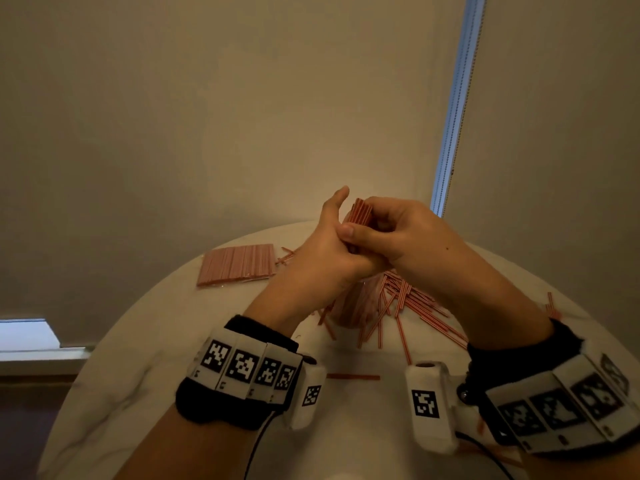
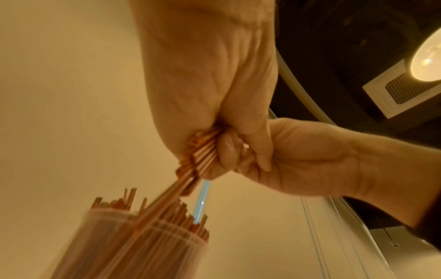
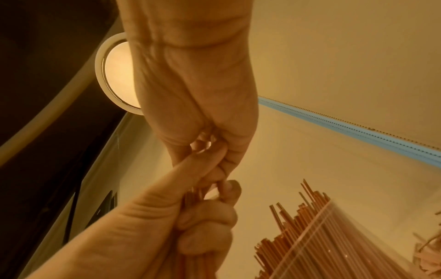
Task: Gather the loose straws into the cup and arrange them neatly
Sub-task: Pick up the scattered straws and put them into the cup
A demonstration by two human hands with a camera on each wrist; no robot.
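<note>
While both of my hands are raised above the round white counter [image 1: 145, 341], its curved far edge sits close to the beige wall, with bare surface near me and to the left. My left hand [image 1: 325, 251] has its grip curled round a bundle of straws [image 1: 360, 211], thumb sticking up; my right hand [image 1: 398, 237] pinches the same bundle at its upper end. The straws are thin with red and white stripes. Below my hands stands the clear ribbed cup [image 2: 133, 251], already packed with upright straws, ends uneven. Loose straws [image 1: 408, 299] lie scattered to its right, one single straw [image 1: 353, 377] near me, and a flat packet of straws [image 1: 237, 265] rests at far left. My wristbands [image 1: 242, 368] carry black-and-white square codes; I can read no writing.
</note>
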